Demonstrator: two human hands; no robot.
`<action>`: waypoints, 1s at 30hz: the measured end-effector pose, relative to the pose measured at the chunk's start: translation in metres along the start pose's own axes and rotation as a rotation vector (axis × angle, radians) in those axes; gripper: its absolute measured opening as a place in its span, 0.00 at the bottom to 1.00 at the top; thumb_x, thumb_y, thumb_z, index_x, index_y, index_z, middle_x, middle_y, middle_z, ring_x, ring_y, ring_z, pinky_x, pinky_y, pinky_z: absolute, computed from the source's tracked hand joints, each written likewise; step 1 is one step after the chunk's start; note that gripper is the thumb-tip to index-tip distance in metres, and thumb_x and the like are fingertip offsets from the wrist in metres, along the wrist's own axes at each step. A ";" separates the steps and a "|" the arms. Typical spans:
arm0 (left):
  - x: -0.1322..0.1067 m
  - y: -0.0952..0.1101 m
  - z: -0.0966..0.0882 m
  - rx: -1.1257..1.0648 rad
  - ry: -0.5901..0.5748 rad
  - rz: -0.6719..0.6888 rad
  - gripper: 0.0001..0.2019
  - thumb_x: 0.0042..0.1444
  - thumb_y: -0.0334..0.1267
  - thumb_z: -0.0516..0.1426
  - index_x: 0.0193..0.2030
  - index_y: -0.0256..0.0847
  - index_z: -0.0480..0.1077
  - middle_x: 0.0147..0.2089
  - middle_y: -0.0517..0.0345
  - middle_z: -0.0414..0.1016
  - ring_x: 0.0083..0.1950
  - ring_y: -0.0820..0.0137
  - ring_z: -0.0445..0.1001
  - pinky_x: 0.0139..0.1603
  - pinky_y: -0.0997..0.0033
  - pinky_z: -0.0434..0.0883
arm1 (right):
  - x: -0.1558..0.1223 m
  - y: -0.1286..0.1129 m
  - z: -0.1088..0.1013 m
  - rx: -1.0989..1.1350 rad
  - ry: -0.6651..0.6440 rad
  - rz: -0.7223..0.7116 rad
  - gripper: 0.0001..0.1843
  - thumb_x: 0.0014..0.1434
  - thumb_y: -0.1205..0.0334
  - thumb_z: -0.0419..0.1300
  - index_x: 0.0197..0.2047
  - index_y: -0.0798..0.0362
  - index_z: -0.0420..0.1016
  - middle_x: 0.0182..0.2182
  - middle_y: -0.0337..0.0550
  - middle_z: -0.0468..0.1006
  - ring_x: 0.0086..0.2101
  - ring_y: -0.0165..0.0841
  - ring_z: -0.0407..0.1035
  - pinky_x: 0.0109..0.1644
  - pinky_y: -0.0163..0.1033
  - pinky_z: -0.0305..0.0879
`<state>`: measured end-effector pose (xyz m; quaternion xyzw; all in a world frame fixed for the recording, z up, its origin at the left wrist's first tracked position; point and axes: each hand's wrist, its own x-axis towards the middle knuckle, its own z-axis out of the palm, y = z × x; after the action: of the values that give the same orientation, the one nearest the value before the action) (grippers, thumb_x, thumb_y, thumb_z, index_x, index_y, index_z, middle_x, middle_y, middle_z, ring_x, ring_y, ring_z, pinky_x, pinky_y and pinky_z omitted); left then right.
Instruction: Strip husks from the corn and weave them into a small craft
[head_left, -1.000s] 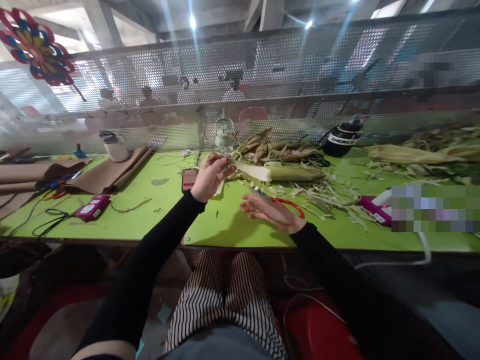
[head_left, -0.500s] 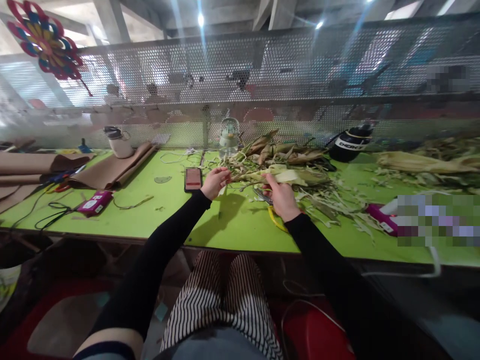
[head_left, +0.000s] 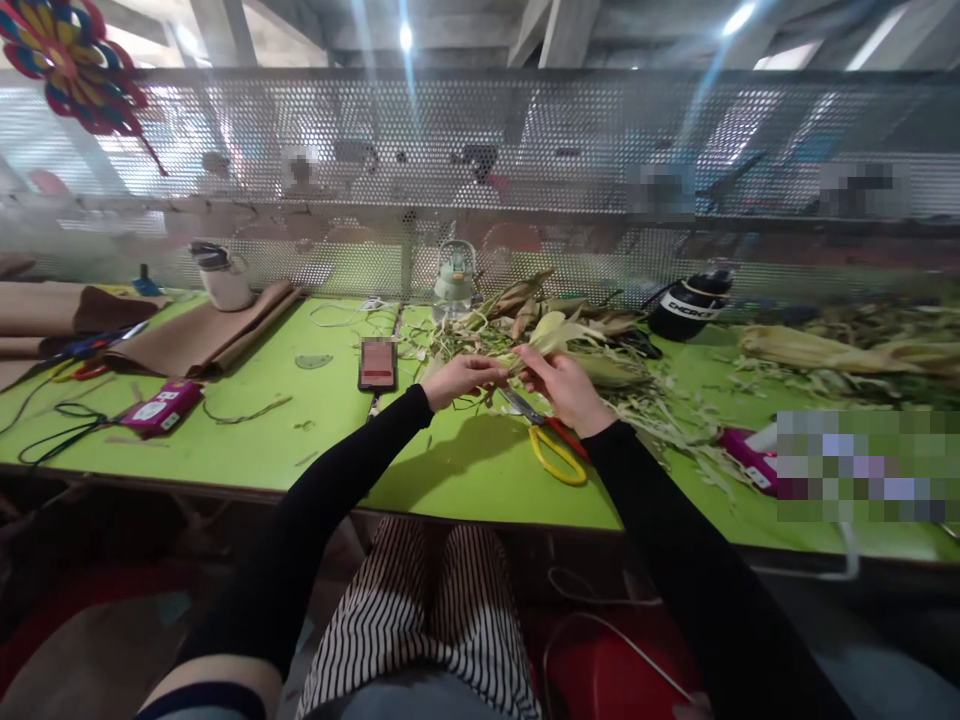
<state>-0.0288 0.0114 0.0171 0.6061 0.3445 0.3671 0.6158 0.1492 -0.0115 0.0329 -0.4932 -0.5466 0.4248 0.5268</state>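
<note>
Corn husk (head_left: 553, 334), pale yellow-green, is pinched in my right hand (head_left: 564, 388), its broad leaf fanning up past the fingers. My left hand (head_left: 463, 378) meets it from the other side, fingers pressed together on the narrow end of the husk. The fingertips of both hands nearly touch. Below my right hand, scissors (head_left: 556, 455) with yellow and red handles lie on the green table (head_left: 457, 480), blades pointing away to the left. Behind the hands spreads a heap of dry husks and shreds (head_left: 517, 300).
Left of my hands lies a phone (head_left: 377, 363); farther left are a purple box with a cable (head_left: 160, 408), brown sheets (head_left: 202, 335) and a white bottle (head_left: 223, 278). A green bottle (head_left: 454, 280) and a black bottle (head_left: 688, 305) stand near the perforated metal screen (head_left: 337, 140).
My left hand has moved right, closing the gap to my right hand. The husk leaf now stands up more, and more of the scissors shows. The view has shifted slightly.
</note>
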 end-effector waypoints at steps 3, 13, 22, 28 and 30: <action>0.004 -0.004 -0.003 -0.045 0.015 -0.017 0.11 0.50 0.42 0.69 0.33 0.37 0.76 0.35 0.56 0.80 0.28 0.80 0.69 0.29 0.78 0.64 | 0.000 0.004 -0.001 0.035 -0.019 0.012 0.26 0.38 0.40 0.75 0.29 0.52 0.74 0.26 0.36 0.73 0.27 0.27 0.66 0.23 0.29 0.62; 0.010 -0.001 0.004 -0.141 0.083 -0.066 0.06 0.59 0.33 0.62 0.33 0.36 0.71 0.38 0.54 0.81 0.29 0.79 0.74 0.28 0.80 0.66 | 0.000 0.008 -0.014 0.078 -0.019 0.046 0.20 0.42 0.51 0.73 0.31 0.53 0.73 0.28 0.37 0.77 0.24 0.25 0.65 0.20 0.29 0.57; 0.055 -0.018 -0.020 -0.024 0.366 -0.140 0.08 0.66 0.37 0.56 0.47 0.35 0.71 0.47 0.49 0.78 0.39 0.73 0.77 0.40 0.70 0.75 | -0.004 0.015 -0.023 0.131 0.027 0.061 0.16 0.44 0.52 0.70 0.27 0.52 0.69 0.25 0.38 0.77 0.20 0.24 0.59 0.19 0.30 0.53; 0.086 -0.021 -0.046 0.174 0.515 -0.148 0.19 0.65 0.44 0.58 0.59 0.38 0.68 0.59 0.47 0.72 0.55 0.61 0.75 0.54 0.53 0.76 | -0.017 0.010 -0.038 0.169 0.061 0.041 0.15 0.44 0.52 0.69 0.26 0.52 0.71 0.24 0.38 0.76 0.20 0.24 0.57 0.20 0.32 0.52; 0.086 -0.020 -0.050 0.251 0.512 -0.134 0.19 0.66 0.45 0.57 0.59 0.39 0.69 0.59 0.48 0.72 0.54 0.62 0.75 0.54 0.53 0.76 | -0.024 0.008 -0.042 0.166 0.071 0.042 0.15 0.44 0.52 0.69 0.26 0.52 0.71 0.23 0.39 0.76 0.19 0.24 0.57 0.20 0.32 0.52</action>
<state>-0.0287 0.1108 -0.0028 0.5412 0.5706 0.4210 0.4520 0.1911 -0.0367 0.0250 -0.4741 -0.4801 0.4616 0.5759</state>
